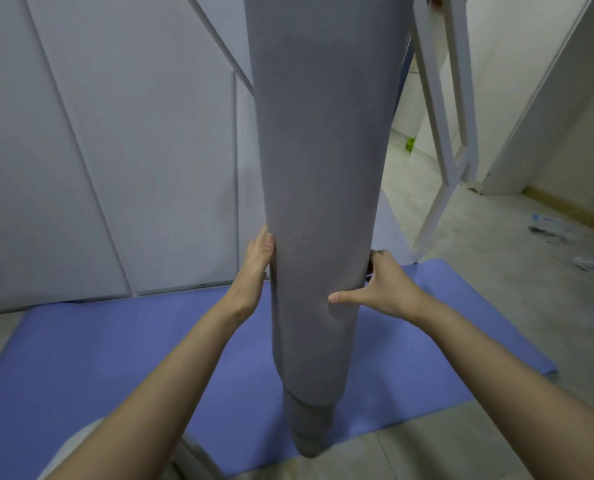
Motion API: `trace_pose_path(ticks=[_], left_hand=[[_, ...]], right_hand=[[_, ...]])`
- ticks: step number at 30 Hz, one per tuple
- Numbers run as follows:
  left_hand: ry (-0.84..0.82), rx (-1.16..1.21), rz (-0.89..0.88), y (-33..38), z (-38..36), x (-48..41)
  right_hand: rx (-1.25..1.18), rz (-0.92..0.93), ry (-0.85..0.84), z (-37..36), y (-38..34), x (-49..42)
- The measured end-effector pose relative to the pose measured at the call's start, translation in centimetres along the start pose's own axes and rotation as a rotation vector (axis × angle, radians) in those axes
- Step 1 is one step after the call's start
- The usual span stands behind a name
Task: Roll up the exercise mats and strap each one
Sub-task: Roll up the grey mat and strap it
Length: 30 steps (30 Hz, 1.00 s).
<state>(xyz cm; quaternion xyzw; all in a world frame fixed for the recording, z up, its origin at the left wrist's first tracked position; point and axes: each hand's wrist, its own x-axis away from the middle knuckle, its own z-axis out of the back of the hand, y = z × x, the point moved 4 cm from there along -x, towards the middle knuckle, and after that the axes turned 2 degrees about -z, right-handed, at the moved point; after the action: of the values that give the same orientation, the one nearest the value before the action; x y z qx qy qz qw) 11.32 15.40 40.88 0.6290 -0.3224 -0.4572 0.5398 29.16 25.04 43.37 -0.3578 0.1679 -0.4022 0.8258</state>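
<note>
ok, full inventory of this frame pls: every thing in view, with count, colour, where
grey rolled mat: 1, grey, upright at centre, lower end down at the blue mat's near edge
blue mat: 1, blue, lying flat and unrolled on the floor
wall panels: several, white, left and behind
door frame: 1, white, right of the roll
floor: 1, beige tile, right and near edge
plastic litter: a few pieces, clear, on the floor far right
green item: 1, green, far back past the frame, too small to identify
left hand: 1, against the roll's left side, fingers hidden behind it
right hand: 1, grips the roll's right side, thumb across the front
</note>
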Motion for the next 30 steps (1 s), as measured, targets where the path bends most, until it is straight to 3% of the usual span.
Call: trace_pose_path(ticks=[4,8,15,22,30], left_hand=[[0.017,0.037,-0.039,0.7,-0.3,0.1],[0.026,0.040,-0.027,1.3,-0.8,-0.1],[-0.021,-0.009,0.013,4.1,-1.2,-0.6],[0.143,0.103,-0.067,6.9,-0.8,-2.1],[0.170,0.027,-0.039,7.6,-0.8,-1.8]], right_hand=[[-0.056,0.065,0.087,1.6,-2.2,0.9],[-0.225,0.064,-0.042,3.3,-4.0,1.5],[-0.181,0.019,0.037,4.3,-4.0,1.0],[-0.059,0.005,-0.073,5.5,-4.9,1.3],[-0.015,0.079,0.179,6.4,-7.1,2.0]])
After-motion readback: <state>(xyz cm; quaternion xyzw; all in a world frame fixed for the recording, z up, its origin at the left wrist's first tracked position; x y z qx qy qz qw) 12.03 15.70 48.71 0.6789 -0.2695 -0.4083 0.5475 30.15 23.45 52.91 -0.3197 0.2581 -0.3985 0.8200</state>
